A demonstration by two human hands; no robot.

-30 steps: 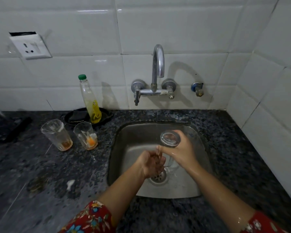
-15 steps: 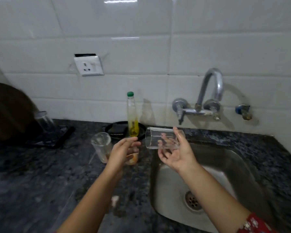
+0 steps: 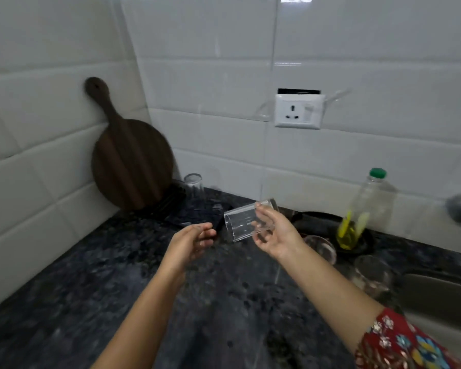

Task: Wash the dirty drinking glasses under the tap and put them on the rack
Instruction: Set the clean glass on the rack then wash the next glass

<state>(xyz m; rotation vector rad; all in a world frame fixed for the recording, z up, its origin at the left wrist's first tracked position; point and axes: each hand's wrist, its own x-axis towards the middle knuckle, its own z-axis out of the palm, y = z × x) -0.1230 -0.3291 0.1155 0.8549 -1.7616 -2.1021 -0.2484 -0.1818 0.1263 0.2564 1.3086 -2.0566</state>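
Single head-worn view, wide-angle, bowing the tile lines toward the edges. Looking forward and down from above onto the dark speckled tabletop (image 3: 91,302). Facing the tiled wall corner and the round wooden board (image 3: 131,166), angling left of the sink (image 3: 437,294) and cropping it at the right edge. Sitting at arm's reach, framing the left hand (image 3: 189,239) and right hand (image 3: 274,235) mid-picture, forearms entering from below.

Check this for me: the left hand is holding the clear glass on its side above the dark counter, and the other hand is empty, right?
Not quite. The head view shows the right hand holding the clear glass on its side above the dark counter; the other hand, the left hand, is empty.
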